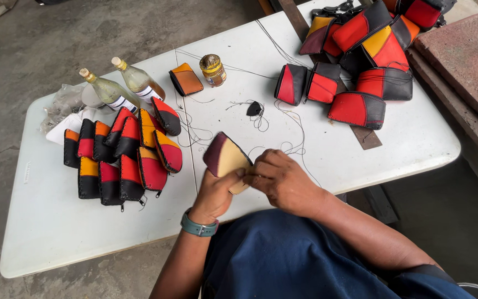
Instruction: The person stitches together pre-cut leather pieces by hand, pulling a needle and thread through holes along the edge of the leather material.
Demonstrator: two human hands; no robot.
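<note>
**Two hands on a half-made pouch at the white bench**

Where the two hands meet, just below the middle of the frame, a small pouch (225, 158) of maroon and tan leather is held up over the near edge of the white bench (56, 232). The left hand (214, 195), with a teal watch at its wrist, grips the pouch from below, fingers closed around its lower end. The right hand (282, 180) presses in from the right, its fingertips pinched together at the pouch's edge. Thin black thread (283, 148) loops across the bench just above the hands.

At centre left stands a cluster of finished pouches (123, 160) in black, red and orange. Behind them, toward the upper left, two glass bottles (123, 87) lie tilted beside a crumpled plastic bag. A small jar (213, 70) with a yellow label stands upper centre, next to an orange and black pouch (186, 79). A larger heap of red, black and yellow pouches (369, 61) fills the upper right.
</note>
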